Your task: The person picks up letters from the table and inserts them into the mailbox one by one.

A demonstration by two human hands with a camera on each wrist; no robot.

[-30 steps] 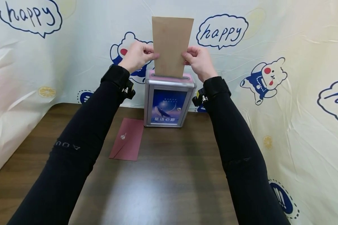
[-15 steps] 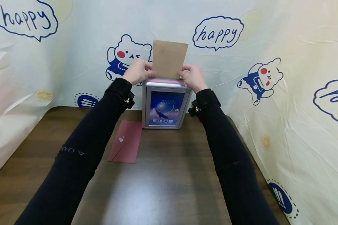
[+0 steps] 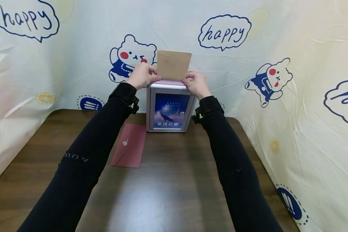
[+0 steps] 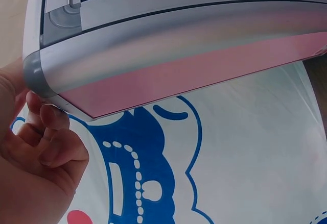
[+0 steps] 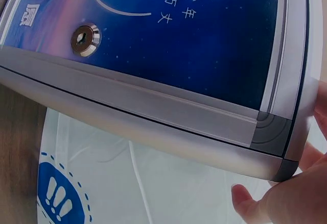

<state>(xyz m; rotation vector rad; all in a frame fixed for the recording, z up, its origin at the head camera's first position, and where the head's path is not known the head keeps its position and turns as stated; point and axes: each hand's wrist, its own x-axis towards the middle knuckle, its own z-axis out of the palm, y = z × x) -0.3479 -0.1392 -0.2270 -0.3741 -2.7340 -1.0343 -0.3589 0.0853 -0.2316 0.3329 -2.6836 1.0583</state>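
Note:
A brown kraft envelope [image 3: 174, 65] stands upright at the top of a silver-framed, pink-topped letter box [image 3: 172, 110], its lower part hidden inside the slot. My left hand [image 3: 142, 76] pinches the envelope's left edge just above the box top. On the opposite edge, my right hand [image 3: 198, 84] pinches it between thumb and fingers, low by the box's right corner. The left wrist view shows the curled left fingers [image 4: 51, 127] beside the box's corner. In the right wrist view the right hand [image 5: 301, 193] is partly cut off by the frame.
A dark pink envelope [image 3: 129, 145] lies flat on the brown wooden table [image 3: 174, 187], left of the box. A keyhole lock [image 5: 86, 40] sits on the box's blue front panel. Behind and at both sides hangs a printed cloth [image 3: 229, 64].
The brown envelope has sunk well down into the box slot. Both hands have come down with it, ending close to the box top. The pink envelope stays put.

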